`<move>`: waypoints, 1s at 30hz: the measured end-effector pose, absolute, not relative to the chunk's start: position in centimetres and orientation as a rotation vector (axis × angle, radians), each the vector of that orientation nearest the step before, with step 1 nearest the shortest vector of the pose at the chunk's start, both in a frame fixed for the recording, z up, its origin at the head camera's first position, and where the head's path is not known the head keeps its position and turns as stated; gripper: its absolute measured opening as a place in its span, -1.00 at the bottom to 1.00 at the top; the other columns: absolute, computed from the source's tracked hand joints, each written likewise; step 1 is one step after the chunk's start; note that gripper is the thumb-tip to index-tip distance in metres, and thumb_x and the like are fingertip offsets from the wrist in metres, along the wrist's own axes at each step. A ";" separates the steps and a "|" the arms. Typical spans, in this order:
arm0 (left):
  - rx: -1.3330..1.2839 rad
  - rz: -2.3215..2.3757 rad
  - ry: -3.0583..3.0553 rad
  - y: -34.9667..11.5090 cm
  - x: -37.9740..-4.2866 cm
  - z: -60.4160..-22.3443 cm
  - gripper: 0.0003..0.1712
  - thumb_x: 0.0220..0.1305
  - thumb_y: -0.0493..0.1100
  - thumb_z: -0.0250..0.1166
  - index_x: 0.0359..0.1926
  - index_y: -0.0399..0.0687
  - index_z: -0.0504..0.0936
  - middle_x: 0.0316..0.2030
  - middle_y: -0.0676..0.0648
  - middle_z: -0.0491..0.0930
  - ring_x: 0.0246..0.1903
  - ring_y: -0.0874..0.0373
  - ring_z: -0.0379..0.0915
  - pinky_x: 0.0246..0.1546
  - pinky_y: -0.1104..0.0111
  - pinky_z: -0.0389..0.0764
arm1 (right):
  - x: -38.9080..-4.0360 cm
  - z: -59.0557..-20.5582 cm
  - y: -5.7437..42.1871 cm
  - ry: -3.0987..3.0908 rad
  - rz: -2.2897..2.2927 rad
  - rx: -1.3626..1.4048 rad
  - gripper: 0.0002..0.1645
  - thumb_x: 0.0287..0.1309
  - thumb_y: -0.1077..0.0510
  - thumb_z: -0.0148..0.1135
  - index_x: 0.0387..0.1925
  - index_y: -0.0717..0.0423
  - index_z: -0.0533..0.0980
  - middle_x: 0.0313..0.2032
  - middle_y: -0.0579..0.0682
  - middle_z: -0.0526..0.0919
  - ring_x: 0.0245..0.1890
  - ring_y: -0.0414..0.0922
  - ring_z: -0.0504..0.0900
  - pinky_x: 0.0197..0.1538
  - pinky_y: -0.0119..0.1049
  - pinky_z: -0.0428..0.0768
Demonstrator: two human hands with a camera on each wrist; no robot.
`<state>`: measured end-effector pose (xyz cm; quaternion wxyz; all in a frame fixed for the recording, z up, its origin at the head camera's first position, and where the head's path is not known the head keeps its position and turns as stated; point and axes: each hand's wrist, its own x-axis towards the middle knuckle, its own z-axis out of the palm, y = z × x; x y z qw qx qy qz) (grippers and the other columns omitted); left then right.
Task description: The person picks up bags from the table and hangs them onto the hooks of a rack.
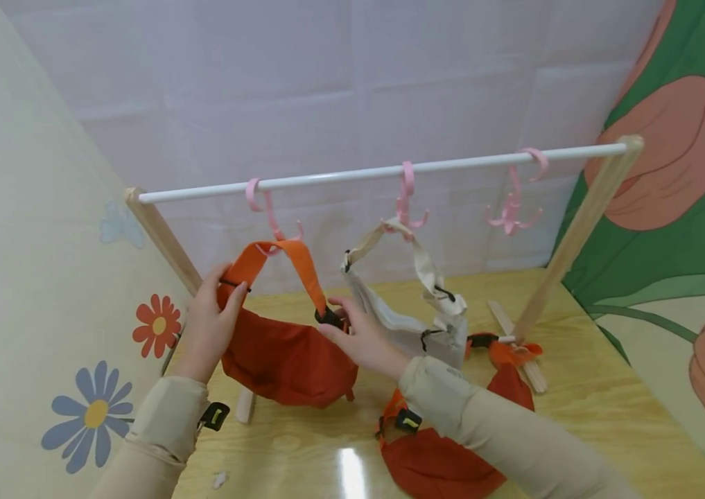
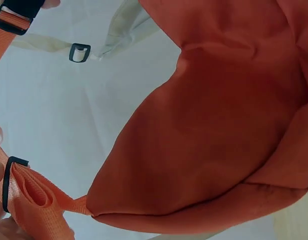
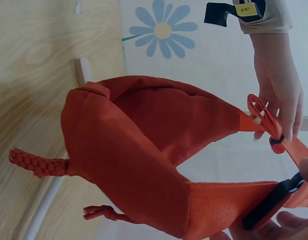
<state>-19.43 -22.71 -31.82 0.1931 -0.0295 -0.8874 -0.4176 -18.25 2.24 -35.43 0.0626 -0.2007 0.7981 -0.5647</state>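
Note:
A red waist bag point(image 1: 290, 360) hangs by its orange strap point(image 1: 302, 267) from the left pink hook point(image 1: 273, 218). My left hand point(image 1: 211, 322) pinches the strap's left side at a black strap loop point(image 2: 7, 185), where spare webbing lies folded. On the other side, my right hand point(image 1: 367, 336) holds the black buckle point(image 1: 329, 317) between thumb and fingers. The right wrist view shows the bag body from beneath, with a braided pull point(image 3: 41, 162) and a thin cord dangling. My right hand's palm is mostly out of that view.
A white rail point(image 1: 340, 178) on wooden posts carries the hooks. Close to my right hand, an off-white bag point(image 1: 446, 339) hangs from the middle hook point(image 1: 407, 201); the right hook point(image 1: 509, 215) holds nothing. Red bags point(image 1: 439, 464) with orange straps lie on the wooden table point(image 1: 290, 450), under my right forearm.

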 end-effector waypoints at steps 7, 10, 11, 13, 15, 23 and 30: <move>-0.002 -1.282 -2.480 -22.4 -18.9 -32.4 -0.34 0.52 -0.09 0.13 0.49 -0.25 0.18 0.40 -0.32 0.31 0.34 -0.21 0.28 0.38 -0.06 0.25 | -17.6 -37.2 2.8 2.410 -1.770 -0.651 -0.37 0.42 0.24 0.14 0.40 0.39 0.21 0.22 0.37 0.47 0.15 0.25 0.50 0.11 0.02 0.57; 0.031 -1.324 -2.477 -22.3 -18.7 -32.9 -0.35 0.53 -0.08 0.11 0.49 -0.25 0.17 0.40 -0.32 0.29 0.33 -0.22 0.26 0.38 -0.08 0.25 | -17.2 -37.8 3.2 2.374 -1.810 -0.616 -0.35 0.41 0.25 0.15 0.41 0.39 0.21 0.31 0.38 0.39 0.25 0.32 0.42 0.23 0.17 0.48; 0.038 -1.338 -2.473 -22.3 -18.7 -33.2 -0.35 0.54 -0.08 0.10 0.48 -0.25 0.18 0.40 -0.32 0.29 0.32 -0.22 0.26 0.38 -0.07 0.26 | -17.0 -38.0 3.3 2.354 -1.825 -0.594 -0.34 0.41 0.25 0.16 0.42 0.38 0.20 0.33 0.38 0.37 0.27 0.33 0.40 0.24 0.20 0.46; 0.054 -1.345 -2.470 -22.3 -18.7 -33.6 -0.36 0.54 -0.08 0.09 0.48 -0.26 0.18 0.39 -0.32 0.29 0.26 -0.20 0.30 0.32 -0.03 0.33 | -16.5 -38.4 3.6 2.328 -1.849 -0.554 -0.31 0.40 0.25 0.16 0.44 0.38 0.17 0.35 0.40 0.34 0.32 0.34 0.36 0.25 0.24 0.42; 0.072 -1.346 -2.474 -22.2 -18.7 -33.9 -0.37 0.55 -0.08 0.08 0.47 -0.26 0.18 0.39 -0.31 0.30 0.14 -0.18 0.34 0.20 0.09 0.42 | -16.0 -38.8 3.9 2.305 -1.873 -0.514 -0.28 0.40 0.25 0.16 0.46 0.37 0.14 0.38 0.41 0.29 0.36 0.34 0.31 0.26 0.24 0.41; 0.110 -1.370 -2.458 -22.0 -18.6 -35.2 -0.39 0.55 -0.09 0.07 0.45 -0.31 0.21 0.35 -0.33 0.34 0.14 -0.18 0.37 -0.09 0.42 0.42 | -14.6 -40.3 4.9 2.321 -1.844 -0.389 -0.22 0.40 0.20 0.19 0.50 0.31 0.10 0.42 0.35 0.28 0.38 0.28 0.31 0.35 0.33 0.25; 0.125 -1.495 -2.413 -21.7 -17.7 -37.2 -0.32 0.55 -0.07 0.07 0.49 -0.30 0.10 0.42 -0.29 0.23 0.28 -0.19 0.33 -0.08 0.67 0.39 | -14.0 -41.3 5.6 2.375 -1.821 -0.416 -0.24 0.37 0.25 0.20 0.48 0.36 0.14 0.39 0.36 0.32 0.37 0.32 0.31 0.30 0.40 0.26</move>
